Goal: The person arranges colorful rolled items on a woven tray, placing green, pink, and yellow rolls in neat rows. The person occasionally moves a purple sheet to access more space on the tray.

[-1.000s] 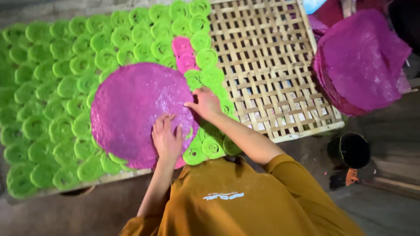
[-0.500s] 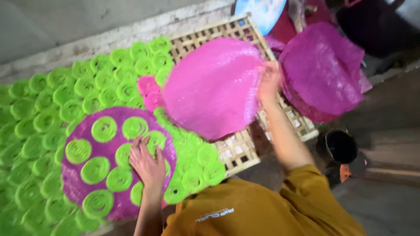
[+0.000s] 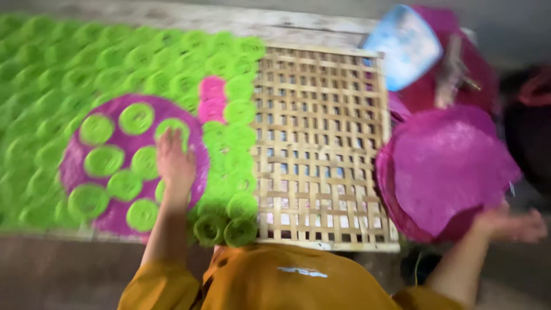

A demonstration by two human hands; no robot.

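My left hand [image 3: 174,162] lies flat on a round purple mat [image 3: 74,169] that carries several green coiled discs [image 3: 104,161], on the woven bamboo rack [image 3: 313,143]. My right hand [image 3: 508,224] is out to the right, at the near edge of a stack of purple round mats [image 3: 447,166]; blur hides whether its fingers grip the top mat. Rows of green discs [image 3: 143,63] cover the left part of the rack, with two pink discs [image 3: 212,99] among them.
The right half of the bamboo rack is bare lattice. A light blue lid-like object [image 3: 407,46] and more purple material [image 3: 459,74] lie at the far right. My orange shirt [image 3: 287,281] fills the bottom of the view.
My right hand carried the lifted purple mat to the right and down onto the stack. The left hand stayed on the mat holding the green discs.
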